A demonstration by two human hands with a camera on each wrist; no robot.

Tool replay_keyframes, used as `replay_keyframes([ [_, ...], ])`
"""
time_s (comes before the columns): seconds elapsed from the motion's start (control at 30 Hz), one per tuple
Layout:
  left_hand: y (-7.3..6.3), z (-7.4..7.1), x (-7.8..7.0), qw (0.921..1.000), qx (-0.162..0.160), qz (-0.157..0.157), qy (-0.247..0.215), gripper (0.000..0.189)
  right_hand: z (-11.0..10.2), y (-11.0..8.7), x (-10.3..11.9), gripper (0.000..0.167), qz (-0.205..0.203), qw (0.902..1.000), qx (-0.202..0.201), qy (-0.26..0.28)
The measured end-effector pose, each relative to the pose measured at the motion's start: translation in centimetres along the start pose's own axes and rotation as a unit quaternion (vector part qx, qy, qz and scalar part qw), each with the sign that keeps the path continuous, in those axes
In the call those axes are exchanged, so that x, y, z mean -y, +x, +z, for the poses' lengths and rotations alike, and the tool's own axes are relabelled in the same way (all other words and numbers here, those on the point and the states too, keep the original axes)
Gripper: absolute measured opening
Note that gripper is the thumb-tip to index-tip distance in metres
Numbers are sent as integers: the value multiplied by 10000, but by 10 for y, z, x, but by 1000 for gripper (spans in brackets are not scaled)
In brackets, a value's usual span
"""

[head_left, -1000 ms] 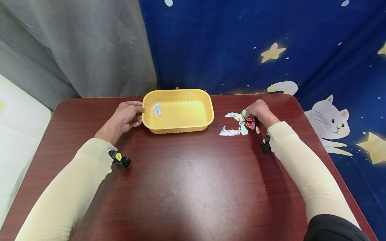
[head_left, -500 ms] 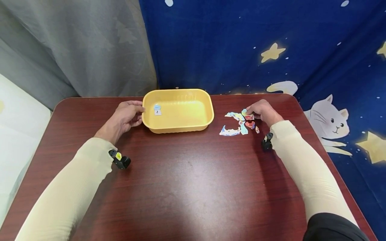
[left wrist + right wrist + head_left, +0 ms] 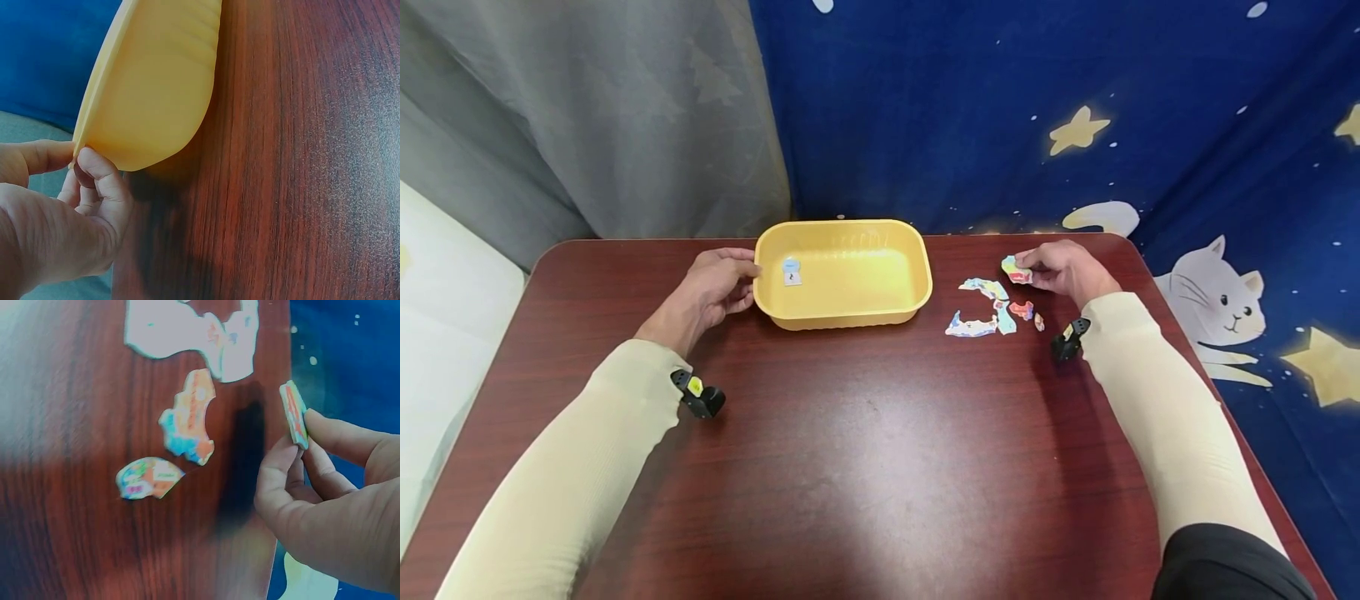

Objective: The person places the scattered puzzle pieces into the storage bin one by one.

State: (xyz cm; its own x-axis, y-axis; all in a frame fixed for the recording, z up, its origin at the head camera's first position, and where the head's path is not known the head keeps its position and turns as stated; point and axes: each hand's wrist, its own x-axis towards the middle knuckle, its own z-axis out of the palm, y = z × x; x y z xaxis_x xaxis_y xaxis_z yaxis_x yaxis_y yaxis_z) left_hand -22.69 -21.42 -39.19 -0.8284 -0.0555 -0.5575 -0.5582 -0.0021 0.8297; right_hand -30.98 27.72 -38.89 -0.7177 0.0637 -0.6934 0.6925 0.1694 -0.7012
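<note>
Tray, head view: we see a smooth yellow tray point(image 3: 842, 321), a rounded oblong, on a dark red wood-grained table point(image 3: 865, 433), a small blue-and-white patch point(image 3: 792, 279) inside its left end.
Loose pieces, head view: thin, irregular printed pieces point(image 3: 973, 328) lie right of the tray, some edge to edge in an open curve.
Hands, head view: the left hand point(image 3: 711, 292) grips the tray's left end; right of the tray and well apart from it, the right hand point(image 3: 1067, 268) holds a colourful piece point(image 3: 1015, 272).
Rim, left wrist view: we see the tray's wall curving smoothly, faintly ridged, its rim pinched between thumb and fingers.
Pinch, right wrist view: we see the colourful piece as a stiff slab, nearly edge-on between thumb and bent fingers, nothing else in that grasp.
</note>
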Motion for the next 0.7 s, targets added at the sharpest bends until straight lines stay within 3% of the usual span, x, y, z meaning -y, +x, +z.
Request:
replay_keyframes([
  [0.23, 0, -1, 1, 10000, -10, 27, 23, 37, 3, -3, 9, 27, 174, 9968, 514, 582],
  [0.4, 0, 0, 1, 10000, -11, 44, 52, 38, 8, -5, 13, 27, 200, 9948, 754, 647],
  [0.7, 1, -1, 1, 10000, -36, 57, 37, 36, 21, -11, 19, 8, -25, 9961, 603, 636],
])
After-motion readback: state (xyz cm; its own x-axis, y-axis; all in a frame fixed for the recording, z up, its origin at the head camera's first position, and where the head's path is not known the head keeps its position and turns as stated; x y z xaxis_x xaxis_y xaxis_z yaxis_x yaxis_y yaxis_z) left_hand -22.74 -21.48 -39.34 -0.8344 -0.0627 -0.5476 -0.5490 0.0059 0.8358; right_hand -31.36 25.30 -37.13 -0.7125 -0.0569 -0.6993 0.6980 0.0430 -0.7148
